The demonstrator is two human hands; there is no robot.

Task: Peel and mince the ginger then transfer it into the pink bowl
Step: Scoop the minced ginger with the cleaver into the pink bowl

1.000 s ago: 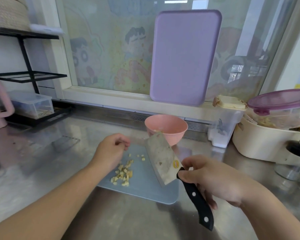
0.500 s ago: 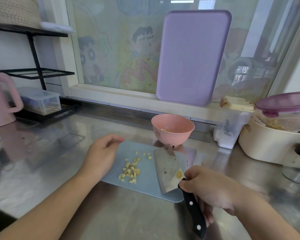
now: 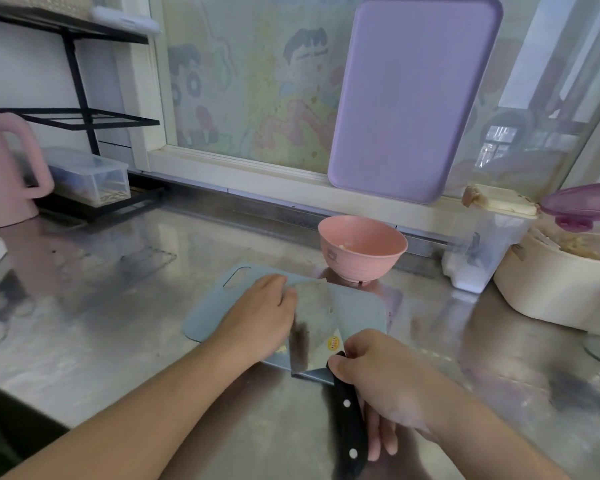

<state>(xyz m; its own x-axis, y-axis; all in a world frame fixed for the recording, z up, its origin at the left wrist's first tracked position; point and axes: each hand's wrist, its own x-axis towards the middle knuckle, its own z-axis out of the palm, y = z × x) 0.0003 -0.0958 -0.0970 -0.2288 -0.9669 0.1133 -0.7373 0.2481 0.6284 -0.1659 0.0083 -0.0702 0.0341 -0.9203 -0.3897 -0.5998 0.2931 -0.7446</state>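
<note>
A pale blue cutting board (image 3: pixel 361 310) lies on the steel counter in the head view. My right hand (image 3: pixel 385 379) grips the black handle of a cleaver (image 3: pixel 312 327), whose blade lies nearly flat on the board. My left hand (image 3: pixel 260 317) rests on the board against the blade's left edge and covers the minced ginger; only a small yellow bit (image 3: pixel 282 349) shows by the blade. The pink bowl (image 3: pixel 362 249) stands just behind the board with a few ginger bits inside.
A purple board (image 3: pixel 413 98) leans on the window behind the bowl. Clear containers (image 3: pixel 478 251) and a white pot (image 3: pixel 555 285) crowd the right. A pink jug (image 3: pixel 4 168) and a black rack (image 3: pixel 80 109) with a lidded box stand at the left.
My left hand slid right over the ginger pile up to the blade. The cleaver dropped from tilted in the air to lying on the board, shifted left toward the pile.
</note>
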